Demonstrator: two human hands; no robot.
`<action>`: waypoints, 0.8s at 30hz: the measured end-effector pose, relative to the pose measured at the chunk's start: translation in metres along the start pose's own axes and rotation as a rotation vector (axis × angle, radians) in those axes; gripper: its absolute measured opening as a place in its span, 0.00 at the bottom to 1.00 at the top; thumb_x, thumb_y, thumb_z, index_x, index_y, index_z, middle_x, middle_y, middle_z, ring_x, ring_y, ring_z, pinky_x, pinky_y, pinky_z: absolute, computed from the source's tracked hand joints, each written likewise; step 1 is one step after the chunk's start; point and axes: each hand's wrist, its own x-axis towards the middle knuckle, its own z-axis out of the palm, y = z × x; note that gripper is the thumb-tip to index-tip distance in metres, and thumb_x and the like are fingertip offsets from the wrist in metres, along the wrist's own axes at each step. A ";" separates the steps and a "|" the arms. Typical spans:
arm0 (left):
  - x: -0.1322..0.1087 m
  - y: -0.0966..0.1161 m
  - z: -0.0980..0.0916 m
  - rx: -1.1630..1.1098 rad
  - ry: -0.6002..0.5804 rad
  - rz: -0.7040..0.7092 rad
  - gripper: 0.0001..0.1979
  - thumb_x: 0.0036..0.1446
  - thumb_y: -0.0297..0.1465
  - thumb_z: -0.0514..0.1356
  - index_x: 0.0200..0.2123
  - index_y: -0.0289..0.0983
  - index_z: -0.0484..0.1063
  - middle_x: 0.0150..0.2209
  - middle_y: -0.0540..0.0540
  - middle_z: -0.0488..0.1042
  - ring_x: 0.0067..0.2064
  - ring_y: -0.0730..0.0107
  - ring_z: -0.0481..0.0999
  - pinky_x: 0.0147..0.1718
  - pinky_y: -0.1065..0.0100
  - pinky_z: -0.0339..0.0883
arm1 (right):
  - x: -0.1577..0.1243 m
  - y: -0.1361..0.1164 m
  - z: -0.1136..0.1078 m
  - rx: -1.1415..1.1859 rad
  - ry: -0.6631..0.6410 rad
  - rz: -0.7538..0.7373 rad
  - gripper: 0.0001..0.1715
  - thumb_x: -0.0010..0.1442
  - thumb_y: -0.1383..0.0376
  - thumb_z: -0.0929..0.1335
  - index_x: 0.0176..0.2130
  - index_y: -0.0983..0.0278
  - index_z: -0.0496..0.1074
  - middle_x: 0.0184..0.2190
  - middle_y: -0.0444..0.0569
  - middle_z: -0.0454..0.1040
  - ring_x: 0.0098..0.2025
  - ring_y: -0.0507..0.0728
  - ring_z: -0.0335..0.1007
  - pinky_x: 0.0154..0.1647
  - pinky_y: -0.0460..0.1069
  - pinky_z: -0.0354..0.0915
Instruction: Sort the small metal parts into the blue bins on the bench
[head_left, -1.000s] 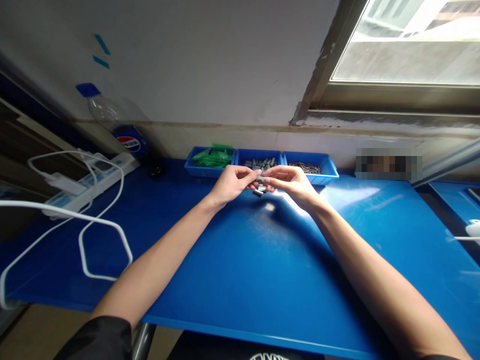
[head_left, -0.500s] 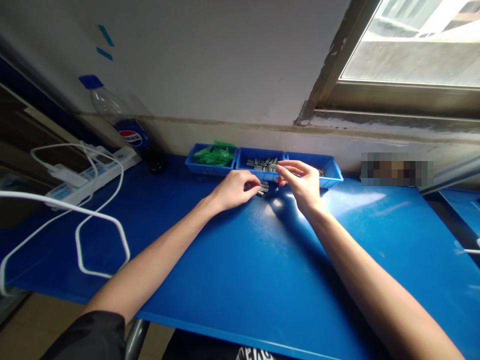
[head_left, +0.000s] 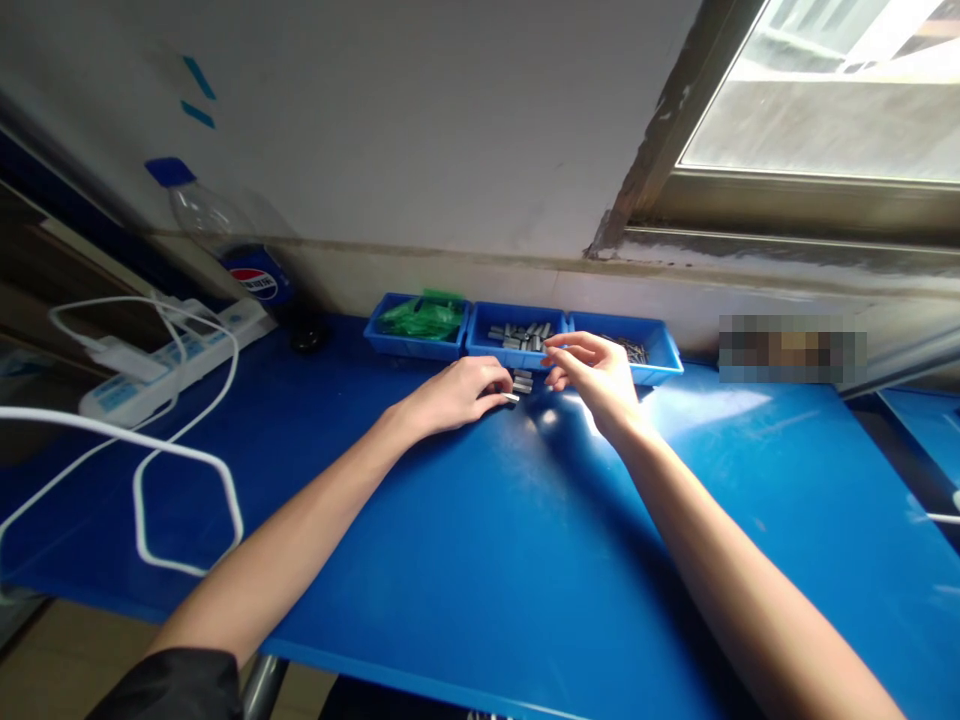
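Observation:
My left hand (head_left: 466, 392) rests low over the blue table, thumb and fingers closed on a small metal piece (head_left: 510, 398). Beside its fingertips lie several short grey metal pieces (head_left: 523, 382) on the table. My right hand (head_left: 596, 375) hovers just in front of the bins, thumb and forefinger drawn together; whatever is between them, if anything, is too small to make out. Behind the hands, the middle blue bin (head_left: 517, 356) holds more grey metal pieces. The right bin (head_left: 660, 375) contains thin metal parts, partly hidden by my right hand.
A left blue bin (head_left: 416, 348) holds green plastic bags (head_left: 421, 318). Farther left are a cola bottle (head_left: 259, 275), a white power strip (head_left: 124, 395) and looping white cables (head_left: 187, 450). A wall stands behind the bins. A blurred-out object (head_left: 793, 349) sits at the back right.
My left hand has shifted slightly left and down, and a metal piece now shows at its fingertips. The piece seen at my right fingertips before is no longer visible there.

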 end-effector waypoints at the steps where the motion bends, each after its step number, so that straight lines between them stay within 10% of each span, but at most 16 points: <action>1: 0.000 0.001 -0.002 -0.042 0.007 -0.009 0.08 0.66 0.33 0.63 0.42 0.36 0.81 0.42 0.42 0.82 0.40 0.65 0.80 0.42 0.68 0.71 | 0.000 -0.002 -0.002 -0.015 -0.037 0.003 0.18 0.54 0.54 0.77 0.40 0.64 0.79 0.28 0.49 0.81 0.24 0.53 0.74 0.27 0.49 0.72; 14: 0.010 0.012 0.003 -0.776 0.229 -0.275 0.18 0.57 0.44 0.71 0.40 0.34 0.79 0.36 0.43 0.84 0.38 0.63 0.85 0.43 0.65 0.78 | -0.009 -0.040 -0.030 -0.241 -0.468 0.022 0.23 0.59 0.59 0.76 0.53 0.60 0.77 0.37 0.50 0.84 0.36 0.60 0.81 0.36 0.52 0.76; 24: 0.010 0.019 0.004 -0.859 0.303 -0.296 0.22 0.57 0.48 0.71 0.41 0.35 0.73 0.31 0.46 0.83 0.34 0.65 0.84 0.39 0.67 0.78 | -0.009 -0.024 0.001 0.071 -0.288 0.018 0.23 0.54 0.51 0.80 0.41 0.64 0.81 0.28 0.47 0.80 0.29 0.55 0.76 0.35 0.51 0.74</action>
